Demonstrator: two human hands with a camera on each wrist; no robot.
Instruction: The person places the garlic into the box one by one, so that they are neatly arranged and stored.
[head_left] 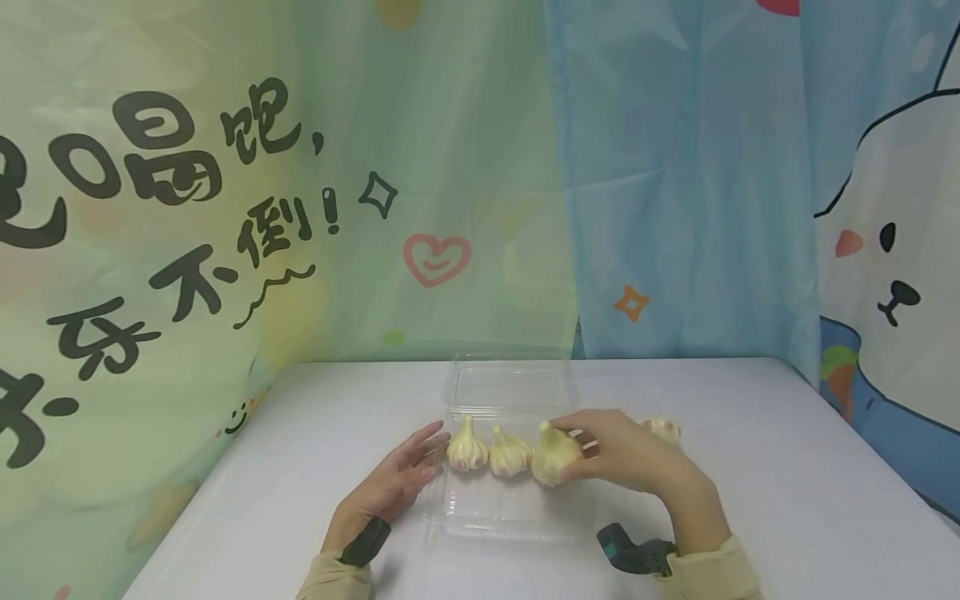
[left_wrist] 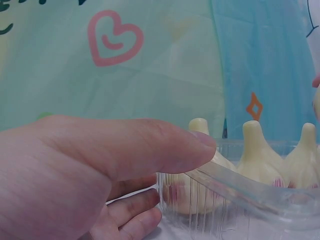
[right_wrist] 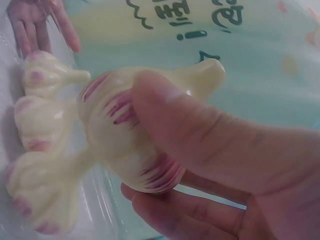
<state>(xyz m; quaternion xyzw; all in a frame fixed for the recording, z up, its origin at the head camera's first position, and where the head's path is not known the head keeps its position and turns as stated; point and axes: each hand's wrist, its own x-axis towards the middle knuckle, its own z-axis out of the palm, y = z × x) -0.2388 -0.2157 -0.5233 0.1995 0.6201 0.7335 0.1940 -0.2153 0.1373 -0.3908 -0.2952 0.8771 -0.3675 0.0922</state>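
My right hand point(head_left: 626, 450) grips a pale garlic bulb point(right_wrist: 132, 127) with purple streaks, thumb on its near side and fingers beneath. It is above the right part of a clear plastic clamshell box point(head_left: 510, 508). Inside that box stand three more bulbs in a row: a left one point(head_left: 467, 450), a middle one point(head_left: 510, 457) and a right one point(left_wrist: 302, 162), which the held bulb seems to hide in the head view. At the box's left end, my left hand point(head_left: 397, 475) touches the rim with its straight thumb, its fingers beside the outer wall point(left_wrist: 175, 195).
The clear lid point(head_left: 513, 385) lies folded back behind the box. Another garlic bulb point(head_left: 663, 429) is on the white table point(head_left: 787, 483), partly hidden behind my right wrist. Printed curtains point(head_left: 480, 167) hang along the table's back edge.
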